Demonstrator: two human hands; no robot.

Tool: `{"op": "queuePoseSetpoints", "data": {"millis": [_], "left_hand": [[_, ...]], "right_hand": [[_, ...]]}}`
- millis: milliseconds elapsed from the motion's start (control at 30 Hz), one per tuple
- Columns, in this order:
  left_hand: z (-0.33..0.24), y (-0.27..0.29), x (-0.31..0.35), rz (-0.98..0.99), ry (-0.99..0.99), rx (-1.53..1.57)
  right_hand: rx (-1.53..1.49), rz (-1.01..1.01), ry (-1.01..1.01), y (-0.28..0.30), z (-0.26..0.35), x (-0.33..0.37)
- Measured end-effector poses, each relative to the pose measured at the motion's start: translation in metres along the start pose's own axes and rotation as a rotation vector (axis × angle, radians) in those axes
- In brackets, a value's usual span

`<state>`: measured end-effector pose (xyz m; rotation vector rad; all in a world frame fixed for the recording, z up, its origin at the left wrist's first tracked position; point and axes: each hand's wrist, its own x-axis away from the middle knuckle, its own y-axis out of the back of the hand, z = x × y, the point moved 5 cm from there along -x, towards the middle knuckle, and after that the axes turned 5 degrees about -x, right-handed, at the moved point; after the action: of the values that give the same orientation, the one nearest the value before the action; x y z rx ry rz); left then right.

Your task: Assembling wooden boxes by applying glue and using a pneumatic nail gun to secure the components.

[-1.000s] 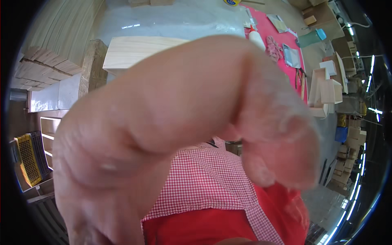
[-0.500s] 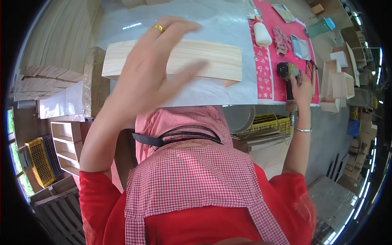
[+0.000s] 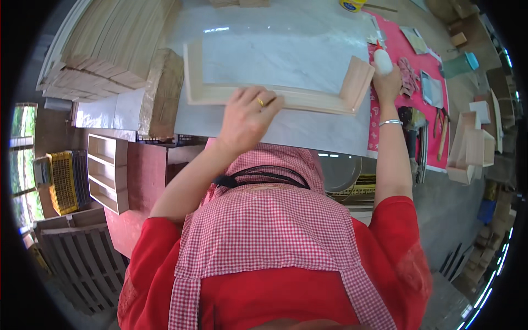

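A pale wooden frame (image 3: 313,100) lies on the table in front of me. One long board runs along its near side, with a short board at each end pointing away from me. My left hand (image 3: 247,118) grips the long board near its middle, fingers curled over the top edge. A white squeeze bottle (image 3: 382,60) with a red tip is at the right, on the pink cloth. Around its lower end my right hand (image 3: 388,85) is closed. A power tool (image 3: 411,118) rests on the cloth beside my right wrist.
Stacked boards (image 3: 118,41) and a wrapped bundle (image 3: 162,91) stand at the left. The pink cloth (image 3: 434,124) also bears a crumpled rag (image 3: 407,77), a pouch (image 3: 432,89) and hand tools (image 3: 439,129). A teal bottle (image 3: 461,65) and small wooden boxes (image 3: 467,146) are farther right.
My right hand has left the power tool and taken hold of the white bottle. My left hand has come down onto the wooden frame, which now lies turned with its open side away from me.
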<state>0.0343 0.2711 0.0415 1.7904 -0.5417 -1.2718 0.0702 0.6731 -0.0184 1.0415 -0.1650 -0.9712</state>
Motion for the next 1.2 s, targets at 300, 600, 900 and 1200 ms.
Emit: {"op": "queuePoseSetpoints", "data": {"millis": [300, 600, 900, 1200], "left_hand": [[0.014, -0.051, 0.026, 0.139, 0.261, 0.057], [0.022, -0.081, 0.001, 0.301, 0.117, 0.106], [0.019, -0.092, 0.005, 0.061, 0.224, 0.309], [0.018, -0.090, 0.002, 0.056, 0.222, 0.303]], "right_hand": [[-0.919, -0.252, -0.036, 0.070, 0.022, 0.020], [-1.156, 0.081, 0.209, 0.070, 0.170, 0.126], [-1.043, 0.454, 0.350, 0.029, 0.243, 0.182], [-0.997, 0.483, 0.452, 0.030, 0.263, 0.184]]}}
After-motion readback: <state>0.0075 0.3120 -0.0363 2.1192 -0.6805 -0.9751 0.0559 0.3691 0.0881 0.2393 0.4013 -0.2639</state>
